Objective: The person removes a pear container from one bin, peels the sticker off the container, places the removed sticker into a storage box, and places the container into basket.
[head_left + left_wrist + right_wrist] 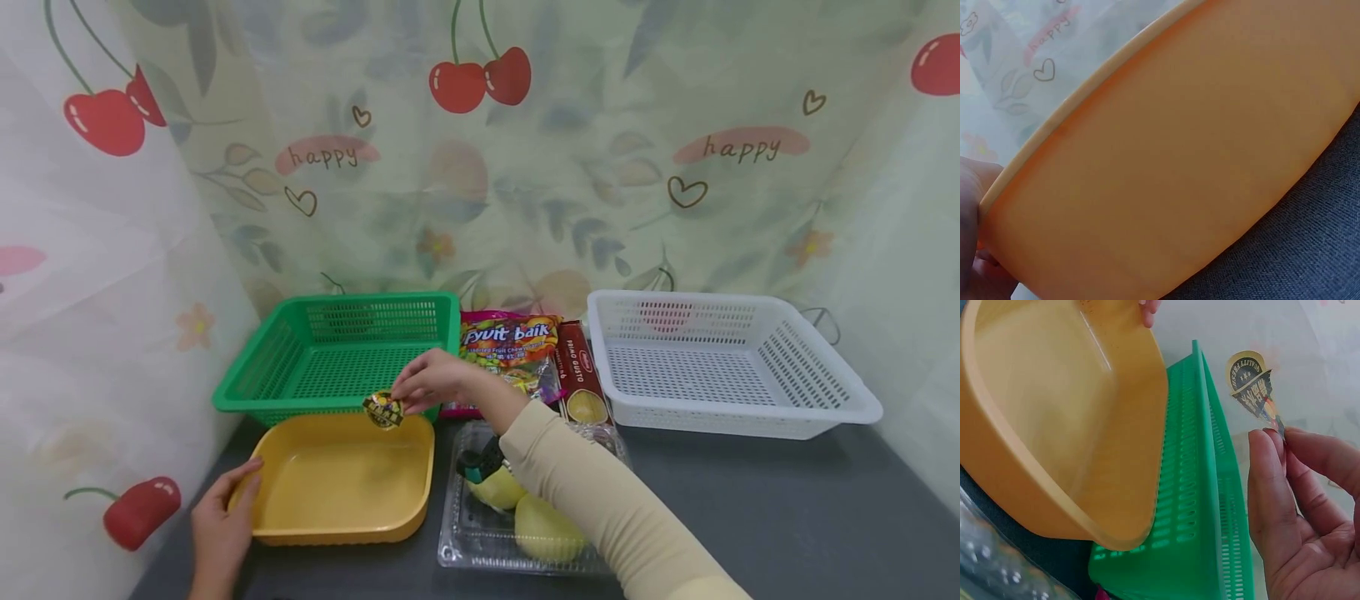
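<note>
My right hand [437, 380] pinches a small black-and-gold sticker [384, 410] between thumb and fingertips, above the back rim of a yellow plastic basin [341, 479]. In the right wrist view the sticker [1249, 384] stands up from the fingertips, printed with lettering and slightly curled. At the basin's left side, my left hand [225, 521] grips the rim, thumb toward the inside. The left wrist view is mostly filled by the basin's outer wall [1166, 156], with part of the hand [979, 225] at its left edge.
A green basket [258, 375] stands behind the basin; a white basket [735, 412] is at the right. Between them lie a fruit candy bag [510, 342] and a dark red packet [579, 367]. Under my right forearm, a clear plastic box [480, 554] holds yellowish-green fruit [547, 529].
</note>
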Available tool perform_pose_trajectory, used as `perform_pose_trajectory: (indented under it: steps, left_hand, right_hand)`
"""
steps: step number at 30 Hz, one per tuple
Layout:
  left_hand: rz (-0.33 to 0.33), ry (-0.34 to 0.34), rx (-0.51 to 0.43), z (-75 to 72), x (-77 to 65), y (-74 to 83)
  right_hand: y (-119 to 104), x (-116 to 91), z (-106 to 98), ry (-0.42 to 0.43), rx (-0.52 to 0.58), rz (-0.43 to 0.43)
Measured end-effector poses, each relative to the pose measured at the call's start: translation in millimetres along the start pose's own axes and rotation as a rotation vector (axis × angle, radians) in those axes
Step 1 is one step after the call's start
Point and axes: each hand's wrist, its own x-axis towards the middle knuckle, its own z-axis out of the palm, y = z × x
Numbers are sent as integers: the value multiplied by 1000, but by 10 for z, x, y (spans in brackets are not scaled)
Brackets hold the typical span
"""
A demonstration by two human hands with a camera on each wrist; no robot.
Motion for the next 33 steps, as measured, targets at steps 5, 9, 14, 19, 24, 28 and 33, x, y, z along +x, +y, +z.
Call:
perform_pose_trajectory:
  steps: [5, 9, 14, 19, 24, 28, 33]
  left_hand:
    - [-24, -7, 30, -1, -4, 1]
    - [-36, -7, 47, -3, -7, 6]
    - [-24, 3, 55, -2, -7, 11]
    - [-31, 0, 60, -1, -3, 2]
    - [-43, -11, 71, -7, 2, -7]
    - [-34, -12, 67, -9, 10, -18]
    - [-20, -1, 64, -1, 21, -14]
  right_hand:
    - [14, 24, 32, -15, 0, 4]
    - [27, 38, 76, -19, -7, 0]
    - [39, 61, 138, -30, -4, -4]
    - [50, 83, 191, -48, -3, -18]
    - [56, 95, 257, -68, -17, -29]
    - [65, 118, 321, -73, -21, -16]
    - [72, 147, 385, -77, -36, -5]
